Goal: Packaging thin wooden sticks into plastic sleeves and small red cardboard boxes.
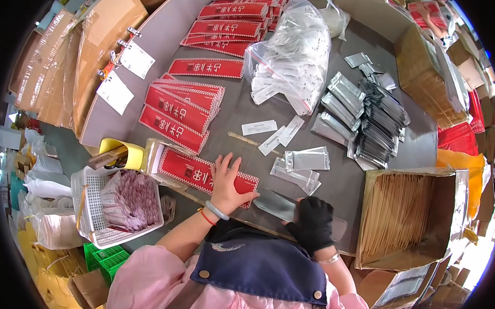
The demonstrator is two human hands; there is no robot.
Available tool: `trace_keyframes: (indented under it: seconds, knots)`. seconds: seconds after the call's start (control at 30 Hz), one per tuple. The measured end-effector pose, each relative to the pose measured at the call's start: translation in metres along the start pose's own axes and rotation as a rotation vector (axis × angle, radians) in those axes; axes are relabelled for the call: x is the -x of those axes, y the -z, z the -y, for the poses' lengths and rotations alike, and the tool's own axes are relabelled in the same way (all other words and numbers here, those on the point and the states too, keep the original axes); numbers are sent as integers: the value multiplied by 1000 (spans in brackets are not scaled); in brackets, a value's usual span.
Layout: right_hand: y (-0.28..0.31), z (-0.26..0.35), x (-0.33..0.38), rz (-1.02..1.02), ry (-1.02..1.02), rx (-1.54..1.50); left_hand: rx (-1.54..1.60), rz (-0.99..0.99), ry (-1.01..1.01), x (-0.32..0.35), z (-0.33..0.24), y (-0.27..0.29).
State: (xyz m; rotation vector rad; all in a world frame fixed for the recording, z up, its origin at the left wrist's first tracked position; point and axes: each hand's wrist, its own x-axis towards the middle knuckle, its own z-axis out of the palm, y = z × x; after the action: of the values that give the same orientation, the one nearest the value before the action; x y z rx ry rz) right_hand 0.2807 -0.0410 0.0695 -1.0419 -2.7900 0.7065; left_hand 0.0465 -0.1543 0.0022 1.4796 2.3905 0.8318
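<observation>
My bare left hand [227,186], with a grey bangle and red string at the wrist, lies with fingers spread over a long red printed sleeve [187,169]. The sleeve rests at the table's near edge, and my thumb reaches past its right end. My right hand [311,222], in a black fingerless glove, is closed on a flat dark-grey packet [274,204]. That packet points left toward my left thumb; whether they touch I cannot tell. Just beyond lie silver packets [307,159] and several white slips [259,127].
Red sleeves [175,114] are stacked at left and far left. A clear bag of white slips [294,63] stands behind; silver packets [374,121] pile at right. A carton of thin wooden sticks [398,214], a white basket [119,234] and a yellow container [135,155] flank me.
</observation>
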Motion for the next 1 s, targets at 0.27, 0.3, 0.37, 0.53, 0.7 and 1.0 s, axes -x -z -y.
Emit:
trace_keyframes:
  seconds: [0.27, 0.3, 0.37, 0.53, 0.7, 1.0]
  knots:
    - [-25, 11, -25, -198, 121, -98, 129, -121, -244, -51, -22, -6]
    - [-18, 0, -19, -243, 69, -93, 132, -127, -246, -69, -28, -14]
    - [-1, -38, 10, -389, -94, -17, -68, -63, -70, -97, -38, -29]
    - [23, -157, 113, -691, -683, 50, -135, 73, -26, -119, -20, -30]
    - [25, -194, 152, -475, -850, 245, 19, 233, 141, -133, -14, -31]
    - [28, -179, 141, -384, -1034, 131, 201, 114, -207, -107, -62, -32]
